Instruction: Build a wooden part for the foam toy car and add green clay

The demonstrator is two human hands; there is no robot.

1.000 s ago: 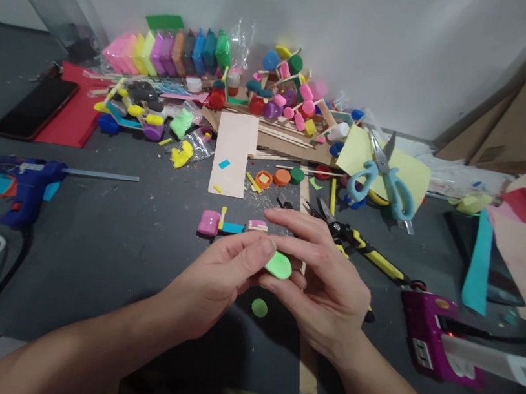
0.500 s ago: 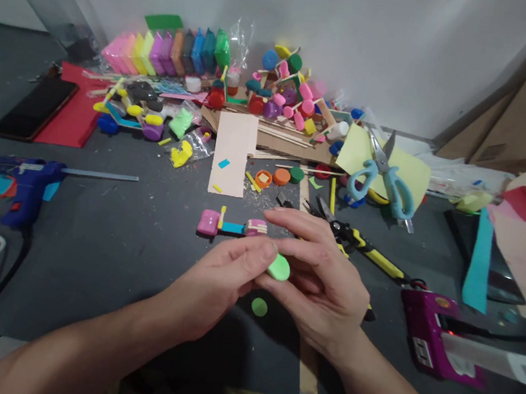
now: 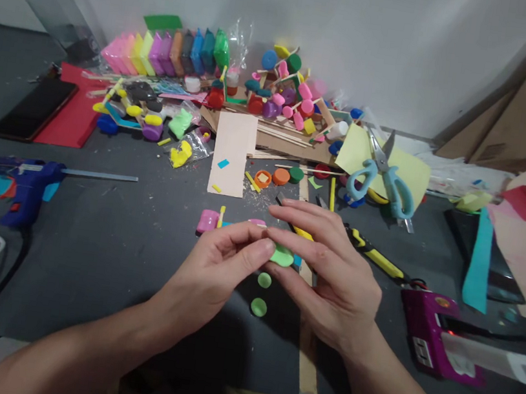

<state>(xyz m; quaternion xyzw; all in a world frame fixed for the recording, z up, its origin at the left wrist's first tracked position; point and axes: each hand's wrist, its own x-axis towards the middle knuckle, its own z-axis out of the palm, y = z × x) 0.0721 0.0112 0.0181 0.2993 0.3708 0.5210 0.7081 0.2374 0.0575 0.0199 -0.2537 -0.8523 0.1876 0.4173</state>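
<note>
A flattened piece of light green modelling clay (image 3: 282, 256) is pinched between my two hands above the table. My left hand (image 3: 216, 269) grips its left end with thumb and fingers closed. My right hand (image 3: 331, 268) holds the other side between thumb and fingers, its upper fingers stretched out. Two small pale green discs (image 3: 260, 307) lie on the table just below. Behind my left fingers sits a small model with a pink roller-like wheel (image 3: 208, 220) and a yellow upright; my hands partly cover it.
A blue glue gun (image 3: 32, 184) lies at left. Scissors (image 3: 380, 168) rest on yellow paper at right, near yellow-black pliers (image 3: 377, 255) and a purple power strip (image 3: 434, 332). Clay packs (image 3: 166, 53) and small toy vehicles (image 3: 282, 92) line the wall. A phone (image 3: 35, 106) lies far left.
The clay has turned and now looks flatter and wider. My right hand has shifted slightly right, and a second green disc has come into view under my hands.
</note>
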